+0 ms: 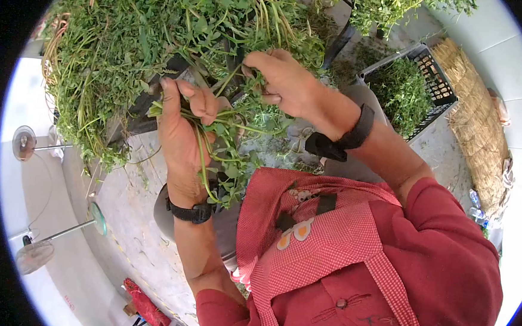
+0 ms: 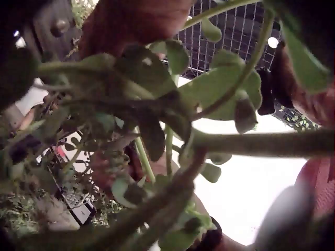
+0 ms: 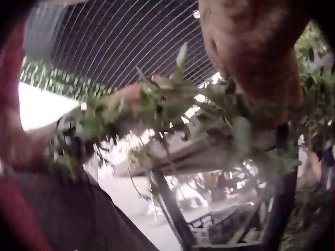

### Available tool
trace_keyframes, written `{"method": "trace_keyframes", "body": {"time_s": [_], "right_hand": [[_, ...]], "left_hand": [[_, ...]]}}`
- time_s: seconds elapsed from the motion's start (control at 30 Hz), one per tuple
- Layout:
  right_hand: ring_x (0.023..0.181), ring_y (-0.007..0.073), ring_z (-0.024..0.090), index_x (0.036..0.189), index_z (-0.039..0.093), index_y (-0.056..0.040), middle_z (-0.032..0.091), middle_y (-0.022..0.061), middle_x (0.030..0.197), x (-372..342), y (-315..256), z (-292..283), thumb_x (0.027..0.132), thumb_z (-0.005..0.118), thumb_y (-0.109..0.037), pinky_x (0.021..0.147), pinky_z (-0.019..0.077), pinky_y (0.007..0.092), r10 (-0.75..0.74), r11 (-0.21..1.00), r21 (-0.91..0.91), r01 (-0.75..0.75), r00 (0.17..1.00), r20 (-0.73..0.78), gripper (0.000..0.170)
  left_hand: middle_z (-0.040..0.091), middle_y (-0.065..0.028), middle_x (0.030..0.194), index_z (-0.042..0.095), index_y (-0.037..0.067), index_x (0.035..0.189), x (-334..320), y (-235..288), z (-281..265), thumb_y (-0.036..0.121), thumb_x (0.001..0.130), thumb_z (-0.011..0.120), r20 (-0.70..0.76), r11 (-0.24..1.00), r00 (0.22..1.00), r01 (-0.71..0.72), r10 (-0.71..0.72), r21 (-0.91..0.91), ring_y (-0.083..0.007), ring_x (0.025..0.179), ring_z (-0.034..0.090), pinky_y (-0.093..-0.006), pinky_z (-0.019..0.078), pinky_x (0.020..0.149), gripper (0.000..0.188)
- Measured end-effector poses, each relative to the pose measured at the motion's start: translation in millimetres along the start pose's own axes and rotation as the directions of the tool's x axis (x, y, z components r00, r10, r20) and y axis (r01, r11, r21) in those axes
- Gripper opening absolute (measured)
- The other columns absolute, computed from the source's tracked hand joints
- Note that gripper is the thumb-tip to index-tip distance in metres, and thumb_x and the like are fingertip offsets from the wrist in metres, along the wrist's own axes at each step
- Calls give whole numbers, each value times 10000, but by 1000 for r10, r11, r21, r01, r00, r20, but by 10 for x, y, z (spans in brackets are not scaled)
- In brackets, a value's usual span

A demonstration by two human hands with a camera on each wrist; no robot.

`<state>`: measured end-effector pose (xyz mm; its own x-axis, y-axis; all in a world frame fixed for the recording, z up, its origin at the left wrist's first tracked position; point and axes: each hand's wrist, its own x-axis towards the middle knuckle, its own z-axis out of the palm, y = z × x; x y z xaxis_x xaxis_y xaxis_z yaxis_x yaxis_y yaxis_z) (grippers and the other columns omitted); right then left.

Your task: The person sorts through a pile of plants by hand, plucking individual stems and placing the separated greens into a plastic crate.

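My left hand [image 1: 182, 125] grips a small bunch of leafy green stems [image 1: 232, 161], the cut ends poking out past the thumb and the leaves hanging toward the lap. To its right, my right hand [image 1: 292, 87] has its fingers curled on a leafy green sprig [image 1: 258, 94] at the near edge of a big heap of the same greens [image 1: 155, 31]. In the left wrist view, round leaves [image 2: 220, 91] and thick stems fill the foreground. The right wrist view has blurred leaves [image 3: 157, 104] beside the right hand [image 3: 251, 47].
A black plastic crate [image 1: 439, 84] with loose greens stands at the right, beside a rolled straw mat [image 1: 478, 128]. More greens [image 1: 396, 10] lie at the back. Stem scraps litter the floor [image 1: 144, 215] below. Stands with round discs [image 1: 96, 217] are at the left.
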<state>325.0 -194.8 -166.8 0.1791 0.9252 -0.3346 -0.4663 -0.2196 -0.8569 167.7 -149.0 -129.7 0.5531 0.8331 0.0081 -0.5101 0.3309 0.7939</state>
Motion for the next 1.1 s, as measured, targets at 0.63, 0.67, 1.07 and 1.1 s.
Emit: {"method": "trace_keyframes", "body": {"time_s": [0.63,0.67,1.07,1.1], "right_hand": [[481,136,429,779,530,5,438,49,587,-93,311,-452,841,476,-175,432,345,283,-576,450,-641,622,750,324,197],[480,139,436,789,513,-2,445,56,613,11,317,-499,850,466,-178,415,344,282,-471,735,-478,481,869,149,192],[409,59,401,940,598,-2,469,-21,538,-975,199,-259,842,615,-296,360,312,205,-73,995,-20,101,829,554,310],[409,59,401,940,598,-2,469,-21,538,-976,196,-212,842,615,-296,360,312,205,-83,993,-19,113,824,560,310]], "left_hand": [[259,47,532,458,80,722,-655,18,269,313,949,412,-30,974,980,-191,196,120,-70,459,222,-210,234,412,328],[258,46,533,460,79,726,-697,39,280,320,947,415,-11,966,971,-238,240,99,-74,460,217,-211,237,414,330],[244,47,525,462,79,731,-673,430,333,347,943,412,59,967,968,-247,243,68,-77,455,221,-226,218,407,345],[227,54,508,457,88,716,-626,606,343,347,945,408,84,933,954,-298,286,203,-73,444,204,-234,186,405,349]]}}
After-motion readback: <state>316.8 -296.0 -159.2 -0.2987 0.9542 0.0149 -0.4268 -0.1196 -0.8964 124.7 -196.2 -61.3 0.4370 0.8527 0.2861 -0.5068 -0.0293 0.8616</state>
